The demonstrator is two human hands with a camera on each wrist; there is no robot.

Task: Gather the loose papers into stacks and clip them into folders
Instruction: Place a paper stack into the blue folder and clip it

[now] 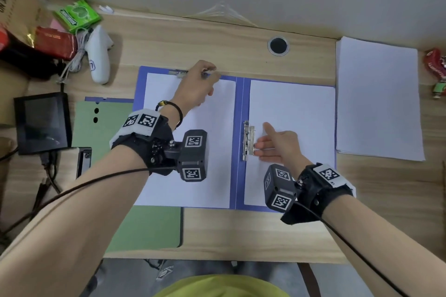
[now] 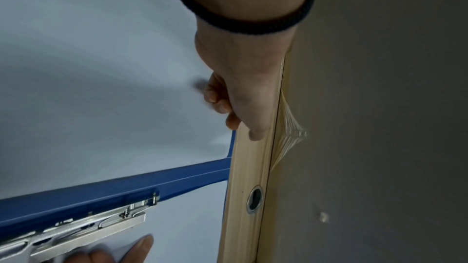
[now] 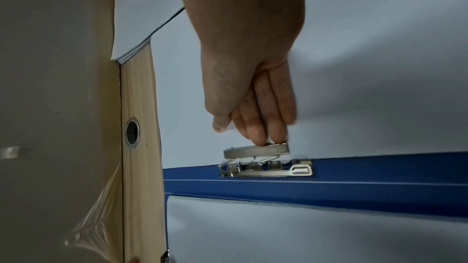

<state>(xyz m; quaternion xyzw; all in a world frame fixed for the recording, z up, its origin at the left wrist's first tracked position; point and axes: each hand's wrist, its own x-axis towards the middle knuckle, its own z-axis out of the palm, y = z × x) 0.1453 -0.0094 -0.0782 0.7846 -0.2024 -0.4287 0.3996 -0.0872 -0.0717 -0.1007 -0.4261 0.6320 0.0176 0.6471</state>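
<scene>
On the wooden desk (image 1: 217, 231) the blue folder (image 1: 239, 142) lies open, paper on both halves. Keep your right hand (image 1: 277, 144), fingers straight and together, on the spine clip (image 1: 248, 141). Your left hand (image 1: 196, 84) curls at the top clip (image 1: 178, 73); its grip cannot be told. Square each sheet before clamping.

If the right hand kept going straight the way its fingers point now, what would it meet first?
The right hand points left across the right-hand paper. Its fingertips already reach the metal side clip by the blue folder spine, so the clip's bar comes first; actual contact looks likely but is not certain.
</scene>
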